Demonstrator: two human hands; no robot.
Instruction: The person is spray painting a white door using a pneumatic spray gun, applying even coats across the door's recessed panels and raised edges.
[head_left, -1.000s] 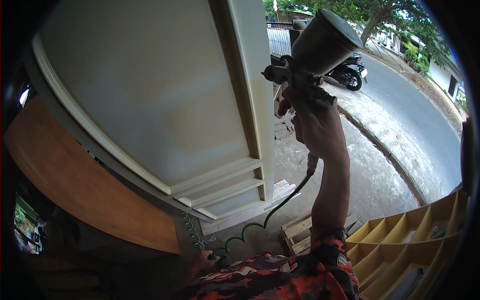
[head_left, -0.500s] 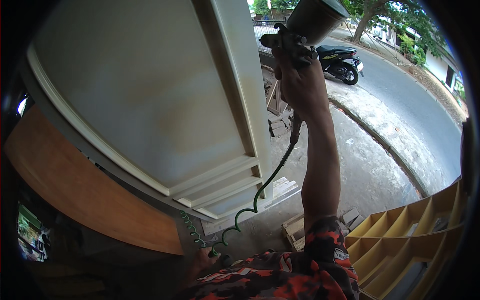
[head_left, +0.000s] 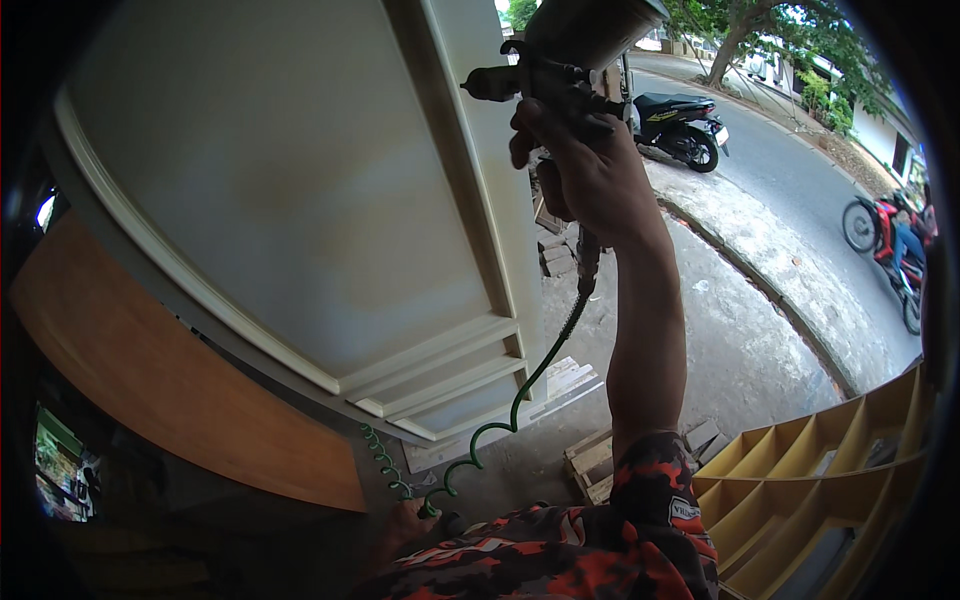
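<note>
The right hand was clamped around the handle of a gravity-feed spray gun, its nozzle pointing left at the far right edge of a cream framed panel. Well apart, the left hand, near, gripped the coiled green hose. A black motorcycle stood far right.

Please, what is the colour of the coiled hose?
Green; the coiled hose shows best in the head view, the only one.
</note>
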